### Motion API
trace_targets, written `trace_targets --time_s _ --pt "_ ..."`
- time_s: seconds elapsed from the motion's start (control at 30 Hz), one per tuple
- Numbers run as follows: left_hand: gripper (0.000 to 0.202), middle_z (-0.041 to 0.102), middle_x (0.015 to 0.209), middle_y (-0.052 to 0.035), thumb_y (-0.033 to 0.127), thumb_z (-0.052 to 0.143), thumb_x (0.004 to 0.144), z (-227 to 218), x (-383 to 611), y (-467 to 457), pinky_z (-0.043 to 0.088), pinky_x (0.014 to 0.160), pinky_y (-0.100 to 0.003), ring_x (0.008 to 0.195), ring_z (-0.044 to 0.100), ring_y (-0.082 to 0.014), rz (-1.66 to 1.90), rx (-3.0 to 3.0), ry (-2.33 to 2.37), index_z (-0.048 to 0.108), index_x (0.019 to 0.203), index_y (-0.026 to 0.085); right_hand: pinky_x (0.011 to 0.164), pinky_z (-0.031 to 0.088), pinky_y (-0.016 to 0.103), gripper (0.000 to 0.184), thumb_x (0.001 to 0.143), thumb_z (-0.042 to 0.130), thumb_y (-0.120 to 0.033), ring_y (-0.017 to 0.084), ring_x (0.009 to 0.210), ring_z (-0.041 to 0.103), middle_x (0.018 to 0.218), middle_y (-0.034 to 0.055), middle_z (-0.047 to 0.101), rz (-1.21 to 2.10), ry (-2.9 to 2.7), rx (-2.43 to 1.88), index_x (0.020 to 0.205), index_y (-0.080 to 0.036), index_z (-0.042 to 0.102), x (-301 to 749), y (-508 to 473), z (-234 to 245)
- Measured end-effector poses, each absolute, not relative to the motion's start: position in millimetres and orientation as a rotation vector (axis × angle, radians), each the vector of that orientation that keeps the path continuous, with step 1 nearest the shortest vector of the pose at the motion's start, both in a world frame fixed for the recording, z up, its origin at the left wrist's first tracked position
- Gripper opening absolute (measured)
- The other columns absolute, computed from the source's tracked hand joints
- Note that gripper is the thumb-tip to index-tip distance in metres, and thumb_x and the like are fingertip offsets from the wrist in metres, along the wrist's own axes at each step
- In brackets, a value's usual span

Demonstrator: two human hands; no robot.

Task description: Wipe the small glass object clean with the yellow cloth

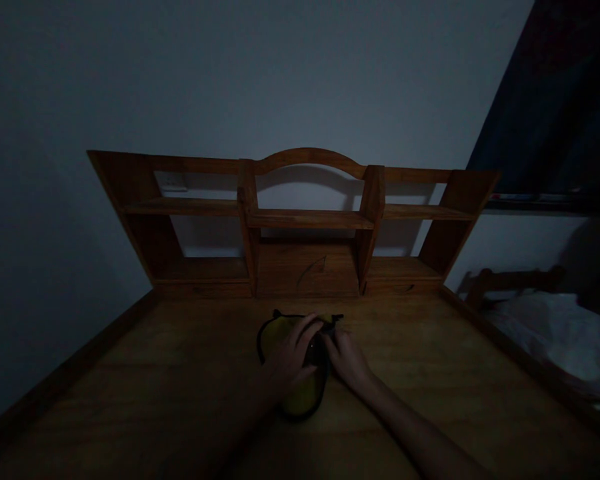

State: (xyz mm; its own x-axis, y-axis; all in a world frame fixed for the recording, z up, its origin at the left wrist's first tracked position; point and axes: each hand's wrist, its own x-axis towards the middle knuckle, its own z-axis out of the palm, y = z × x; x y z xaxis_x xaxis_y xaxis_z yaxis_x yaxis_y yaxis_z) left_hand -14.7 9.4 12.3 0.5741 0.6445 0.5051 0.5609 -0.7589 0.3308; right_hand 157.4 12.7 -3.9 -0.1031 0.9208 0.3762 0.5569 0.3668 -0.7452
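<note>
A yellow pouch-like thing (303, 400) with black edging lies on the wooden desk, in dim light. My left hand (287, 360) reaches over it, fingers curled round a dark, rounded, slightly shiny object (314, 350). At the upper right edge of the yellow thing, my right hand (349, 360) is closed, thumb and fingers pinching near a black strip (336, 319). Exactly what the right fingertips hold is hidden. Both hands are close together, and the left one covers much of the yellow thing's middle.
A wooden shelf unit (310, 219) with an arched top stands along the back of the desk (190, 373). A raised wooden edge (505, 353) runs down the right side. Beyond it are pale crumpled fabric or plastic (560, 333) and a dark curtain (545, 113).
</note>
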Motion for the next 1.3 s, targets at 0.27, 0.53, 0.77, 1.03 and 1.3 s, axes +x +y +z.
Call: trace_targets --time_s 0.27,0.53,0.77,1.03,1.3 --pt "0.085 0.023 0.147 -0.0078 0.008 0.063 0.069 9 -14 13 0.032 0.108 -0.040 0.133 0.027 -0.0222 0.888 2.590 0.972 0.019 0.140 0.023 0.073 0.047 0.030 0.034 0.086 0.041 -0.019 0.022 0.083 0.064 0.096 0.0117 0.067 0.373 -1.926 -1.321 0.118 -0.015 0.050 170 15 2" --pt "0.093 0.032 0.143 -0.0090 0.011 0.072 0.063 4 -16 16 0.036 0.106 -0.040 0.130 0.034 -0.0243 0.862 2.656 1.096 0.019 0.139 0.023 0.079 0.046 0.028 0.032 0.077 0.050 -0.013 0.018 0.086 0.059 0.094 0.0046 0.063 0.583 -1.792 -1.131 0.109 -0.017 0.053 163 21 -8" --pt "0.091 0.037 0.140 -0.0108 0.016 0.072 0.064 -4 -17 21 0.041 0.102 -0.043 0.128 0.038 -0.0274 0.978 2.687 1.088 0.020 0.138 0.023 0.078 0.047 0.028 0.033 0.078 0.051 -0.012 0.017 0.085 0.059 0.094 0.0034 0.062 0.725 -1.838 -1.050 0.110 -0.018 0.051 164 23 -9" --pt "0.084 0.039 0.138 -0.0127 0.023 0.071 0.068 4 -17 14 0.041 0.101 -0.044 0.126 0.040 -0.0286 0.952 2.780 1.057 0.023 0.138 0.020 0.079 0.045 0.029 0.017 0.085 0.047 -0.013 0.019 0.086 0.059 0.092 0.0061 0.062 0.480 -2.026 -1.096 0.099 -0.019 0.054 171 17 6" --pt "0.093 0.040 0.138 -0.0117 0.023 0.075 0.062 4 -18 16 0.039 0.103 -0.043 0.126 0.040 -0.0276 0.923 2.747 1.106 0.022 0.139 0.019 0.080 0.045 0.031 0.023 0.089 0.039 -0.014 0.020 0.090 0.060 0.098 0.0100 0.064 0.407 -2.137 -1.153 0.108 -0.018 0.052 175 17 4"
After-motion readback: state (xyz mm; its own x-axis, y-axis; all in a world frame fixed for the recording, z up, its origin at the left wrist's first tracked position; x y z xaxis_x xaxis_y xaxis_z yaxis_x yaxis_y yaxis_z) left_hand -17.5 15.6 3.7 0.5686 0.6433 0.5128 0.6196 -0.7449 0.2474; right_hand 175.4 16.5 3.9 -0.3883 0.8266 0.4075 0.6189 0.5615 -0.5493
